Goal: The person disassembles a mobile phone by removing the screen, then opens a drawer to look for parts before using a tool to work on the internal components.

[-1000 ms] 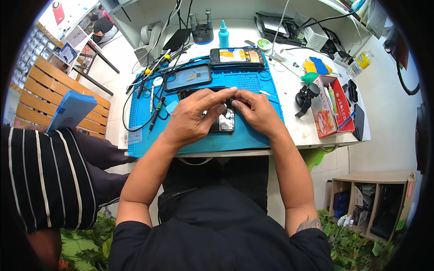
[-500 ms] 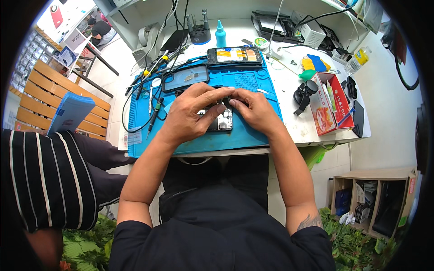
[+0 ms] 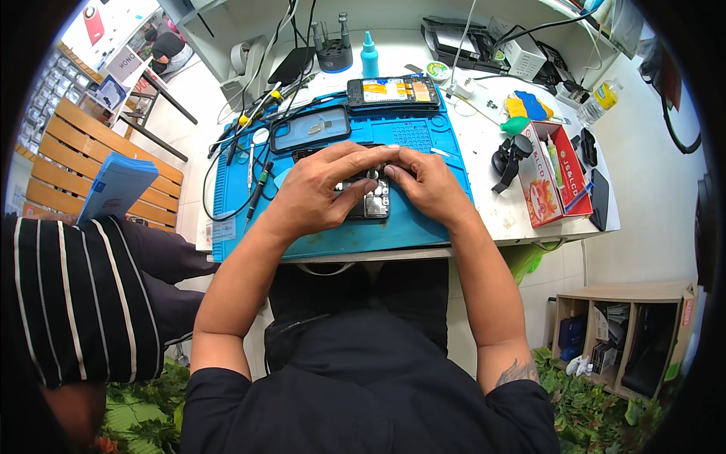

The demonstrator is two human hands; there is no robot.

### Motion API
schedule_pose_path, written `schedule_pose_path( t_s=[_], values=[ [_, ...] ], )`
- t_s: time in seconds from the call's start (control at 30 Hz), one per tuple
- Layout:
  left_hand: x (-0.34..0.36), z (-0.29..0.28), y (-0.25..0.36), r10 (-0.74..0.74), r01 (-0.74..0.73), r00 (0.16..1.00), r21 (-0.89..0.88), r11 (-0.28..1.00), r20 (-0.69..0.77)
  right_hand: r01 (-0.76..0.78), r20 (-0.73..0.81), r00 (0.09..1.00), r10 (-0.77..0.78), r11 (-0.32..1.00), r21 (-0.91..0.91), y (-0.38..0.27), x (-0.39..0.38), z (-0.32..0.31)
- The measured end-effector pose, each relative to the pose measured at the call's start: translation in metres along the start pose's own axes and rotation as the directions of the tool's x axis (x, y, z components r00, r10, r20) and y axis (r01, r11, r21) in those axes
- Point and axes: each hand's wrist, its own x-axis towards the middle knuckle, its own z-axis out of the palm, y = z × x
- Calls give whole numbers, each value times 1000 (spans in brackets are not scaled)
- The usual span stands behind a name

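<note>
An opened phone [image 3: 376,204] lies on the blue repair mat [image 3: 325,244], its silvery inner parts showing beside my fingers. My left hand [image 3: 316,189] is bent over the phone's left side, thumb and fingers closed in a pinch. From the right, my right hand [image 3: 425,185] meets it with fingers curled, and the fingertips of both hands come together above the phone. Something small and dark with a light tip shows between them, too small to name. A screwdriver [image 3: 261,189] rests left of my left hand. Beyond it lies a phone case [image 3: 283,140] with small pieces in it.
Another opened phone [image 3: 393,91] lies at the mat's far edge, near a blue squeeze bottle [image 3: 369,57]. Cables [image 3: 227,151] tangle on the left. A red box [image 3: 538,181] and a black clip-like holder [image 3: 510,160] stand right. A person in a striped top [image 3: 87,295] is close at left.
My hands stay nearly in place over the phone; a small light tip now shows between my fingertips. The person at left and the blue papers have shifted slightly.
</note>
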Motion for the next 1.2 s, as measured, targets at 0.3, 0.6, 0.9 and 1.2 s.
schedule_pose_path(
  t_s=[0.3, 0.6, 0.9, 1.2],
  values=[
    [-5, 3, 3, -71, 69, 997, -52, 996, -30, -25, 9, 1000, 25, 1000, 11, -6, -1, -2],
    [-10, 13, -4, -27, 20, 995, -74, 997, -101, -33, 18, 999, 33, 999, 17, -10, 0, -3],
    [-20, 10, -11, -215, 106, 947, -399, 911, -239, -55, 8, 998, 55, 998, 6, -7, -1, -1],
    [6, -76, -63, -524, 392, 790, -394, 831, -318, -59, 2, 998, 59, 998, -9, -11, -1, -3]
  ],
)
